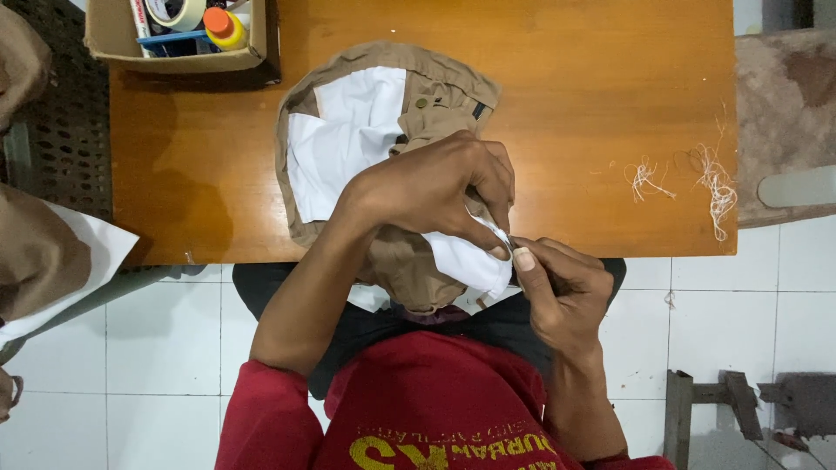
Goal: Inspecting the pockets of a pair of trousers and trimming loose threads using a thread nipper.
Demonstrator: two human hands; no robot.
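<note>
A pair of tan trousers (435, 96) lies turned inside out on the wooden table (601, 113), its white pocket lining (348, 139) showing. My left hand (435, 187) rests on the garment and pinches the white lining (470, 261) at the table's front edge. My right hand (562, 292) meets it from the right and grips the same bit of white cloth between thumb and fingers. Whether a small tool is in the right hand cannot be seen.
A cardboard box (117, 39) with a tape roll (178, 10) and a yellow bottle with an orange cap (225, 28) stands at the table's far left corner. Loose white thread scraps (718, 187) lie at the right. More tan cloth (35, 252) hangs at the left. White floor tiles lie below.
</note>
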